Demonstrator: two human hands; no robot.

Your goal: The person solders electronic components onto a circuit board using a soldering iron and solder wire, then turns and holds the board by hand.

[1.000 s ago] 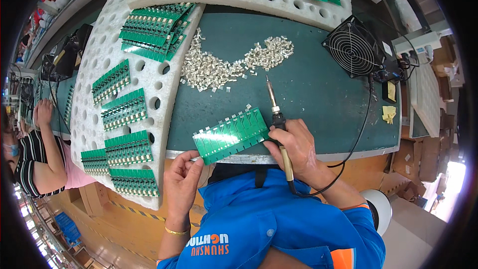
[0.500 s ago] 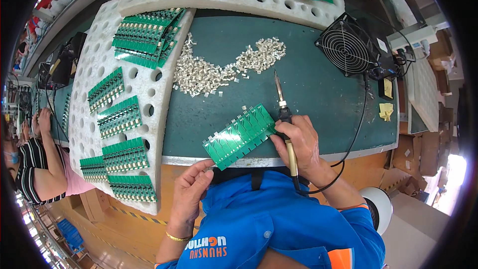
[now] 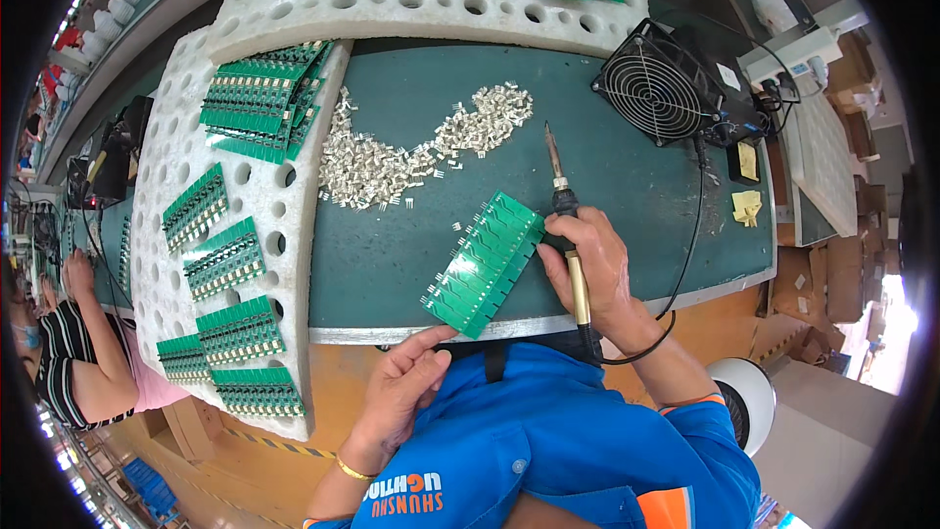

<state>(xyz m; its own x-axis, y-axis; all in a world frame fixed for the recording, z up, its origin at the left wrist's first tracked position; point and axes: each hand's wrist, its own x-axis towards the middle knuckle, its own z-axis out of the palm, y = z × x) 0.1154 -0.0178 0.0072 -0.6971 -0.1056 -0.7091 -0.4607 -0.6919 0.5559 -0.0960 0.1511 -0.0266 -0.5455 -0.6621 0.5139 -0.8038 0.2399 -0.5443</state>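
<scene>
My right hand (image 3: 595, 269) grips a soldering iron (image 3: 578, 289), its metal tip pointing away over the table. The same hand's thumb and fingertips pinch the right end of a green circuit board (image 3: 487, 264). The board is tilted, its shiny solder side up, with a row of small white connectors' pins along its far left edge. My left hand (image 3: 406, 382) is at the board's near left corner, forefinger stretched out to touch it and thumb apart; the other fingers are curled. A pile of small white pin connectors (image 3: 377, 168) lies beyond the board.
White foam slabs (image 3: 250, 171) at left and a foam slab (image 3: 377, 20) at the back carry green boards (image 3: 240, 328). A black fan (image 3: 651, 88) stands at right; the iron's cable (image 3: 690, 255) loops below it. A co-worker (image 3: 83, 353) sits at far left.
The board has turned steeper, its left end swinging nearer to me. A loose connector now shows on the table beside its far edge. My view has shifted slightly; both hands keep their places on the board.
</scene>
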